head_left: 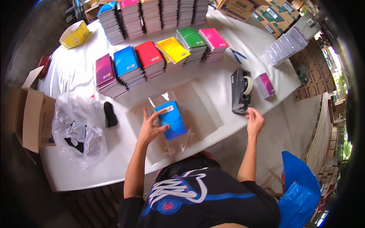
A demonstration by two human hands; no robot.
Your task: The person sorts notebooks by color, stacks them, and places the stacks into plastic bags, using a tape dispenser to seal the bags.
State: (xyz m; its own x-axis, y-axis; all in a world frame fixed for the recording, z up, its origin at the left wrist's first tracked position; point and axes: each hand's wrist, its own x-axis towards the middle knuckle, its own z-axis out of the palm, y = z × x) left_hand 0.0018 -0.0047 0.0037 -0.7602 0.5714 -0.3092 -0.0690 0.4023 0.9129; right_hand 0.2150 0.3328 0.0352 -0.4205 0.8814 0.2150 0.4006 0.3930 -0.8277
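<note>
A blue spiral notebook [172,121] lies in front of me in a clear plastic bag, whose loose end [178,143] sticks out toward me. My left hand [153,127] rests on it with fingers spread, index finger and thumb touching the cover. Beneath are large clear plastic sheets [207,110]. To the right stands a black tape dispenser [238,91] with a roll of tape [248,86]. At its near end my right hand [255,121] is closed in a pinch; anything between its fingertips is too small to make out.
Coloured notebook stacks [152,57] line the white-covered table [213,81], with taller stacks [152,19] behind. Right are a small purple notebook [265,85], blue-handled cutters [238,56] and a wrapped pile [286,45]. Left are a plastic bag [80,129], black object [110,114] and cardboard box [36,119].
</note>
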